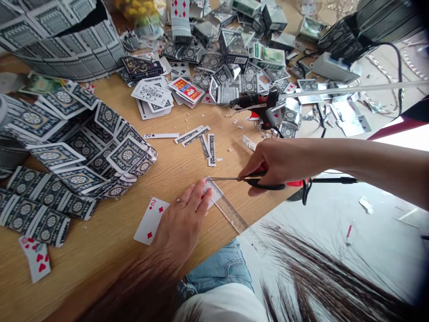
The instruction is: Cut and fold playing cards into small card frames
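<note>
My left hand (182,214), with a ring on one finger, lies with its fingers stretched flat on a clear ruler (233,212) and a white playing card (217,195) at the table edge. A two of diamonds (146,226) shows partly from beneath that hand. My right hand (268,163) is closed round a pair of black-handled scissors (256,182). The thin blades point left, and their tips reach the card's upper corner by my left fingertips. Narrow cut card strips (211,150) lie just beyond.
A glue gun (258,105) with a cable lies past my right hand. Left stands an open structure of joined cards (90,143), with joined card panels (33,219) before it. Card boxes (234,47) and loose cards (154,96) crowd the back. A large card-covered form (67,49) stands back left.
</note>
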{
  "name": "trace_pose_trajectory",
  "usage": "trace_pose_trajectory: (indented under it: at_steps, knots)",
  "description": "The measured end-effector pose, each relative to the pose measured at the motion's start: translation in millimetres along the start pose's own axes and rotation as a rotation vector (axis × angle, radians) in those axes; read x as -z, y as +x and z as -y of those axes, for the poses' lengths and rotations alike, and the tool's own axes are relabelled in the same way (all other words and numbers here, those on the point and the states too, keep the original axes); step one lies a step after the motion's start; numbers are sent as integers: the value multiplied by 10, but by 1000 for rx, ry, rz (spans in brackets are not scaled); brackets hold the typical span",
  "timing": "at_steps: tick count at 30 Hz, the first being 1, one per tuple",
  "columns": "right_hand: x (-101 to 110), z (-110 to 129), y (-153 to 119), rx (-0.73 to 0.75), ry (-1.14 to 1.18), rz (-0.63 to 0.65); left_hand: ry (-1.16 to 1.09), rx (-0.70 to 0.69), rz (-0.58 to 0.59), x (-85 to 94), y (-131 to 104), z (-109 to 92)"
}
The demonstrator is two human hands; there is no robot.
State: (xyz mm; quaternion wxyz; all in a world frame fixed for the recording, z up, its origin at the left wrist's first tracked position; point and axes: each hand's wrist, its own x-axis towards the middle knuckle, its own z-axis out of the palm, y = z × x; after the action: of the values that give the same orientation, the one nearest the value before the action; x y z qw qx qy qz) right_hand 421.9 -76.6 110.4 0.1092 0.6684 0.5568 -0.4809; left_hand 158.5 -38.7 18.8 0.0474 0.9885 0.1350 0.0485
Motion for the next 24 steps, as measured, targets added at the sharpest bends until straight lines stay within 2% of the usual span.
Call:
trace_pose_trajectory:
  at_steps: [3, 5, 10, 14, 18, 24]
  knots:
    - [37, 24, 19, 14, 73, 42, -14, -2, 11, 9, 5, 4]
    - [52, 102, 0, 5, 7, 45, -28, 5, 18, 14, 7, 7]
    - [0, 356, -127, 30, -352, -151, -48, 4, 13, 11, -10, 9]
    - [-143, 360, -178, 82, -508, -213, -48, 2, -2, -4, -32, 7]
    - [-249, 270, -201, 133, -534, -243, -41, 11, 9, 1, -47, -2]
    - [-201, 238, -198, 53, -401, -222, -31, 32, 49, 4, -68, -13]
